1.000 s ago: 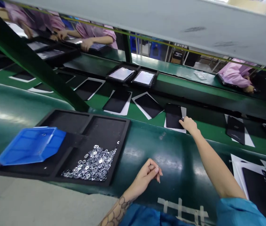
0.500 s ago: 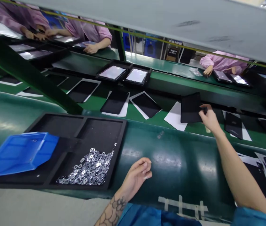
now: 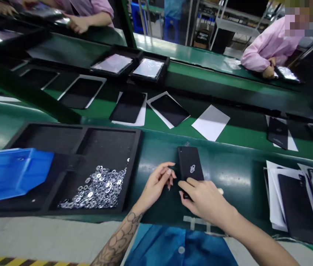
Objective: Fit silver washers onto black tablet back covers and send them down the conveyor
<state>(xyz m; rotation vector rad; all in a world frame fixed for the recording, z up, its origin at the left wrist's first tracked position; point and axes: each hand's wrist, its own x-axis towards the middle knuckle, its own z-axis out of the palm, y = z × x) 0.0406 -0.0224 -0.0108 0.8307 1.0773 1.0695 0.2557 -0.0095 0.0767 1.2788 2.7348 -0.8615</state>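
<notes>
My right hand (image 3: 206,199) is shut on a black smartphone (image 3: 190,166), which stands tilted on the dark green bench with a white logo on its back. My left hand (image 3: 158,183) lies just left of the phone, holding nothing, its fingertips at or very near the phone's left edge. A black foam tray (image 3: 103,147) lies left of my hands, with loose metal washers (image 3: 95,188) in one compartment.
A blue plastic bin (image 3: 15,173) rests on the tray. Black panels on white sheets lie along the green conveyor (image 3: 234,136), and a bare white sheet (image 3: 211,122) sits on it. A stack of sheets and panels (image 3: 297,207) is at right. Pink-sleeved co-workers (image 3: 269,48) work across the line.
My right hand has carried the black phone off its white sheet on the conveyor and down to the bench beside my left hand. The sheet now lies bare, and the view has tilted downward.
</notes>
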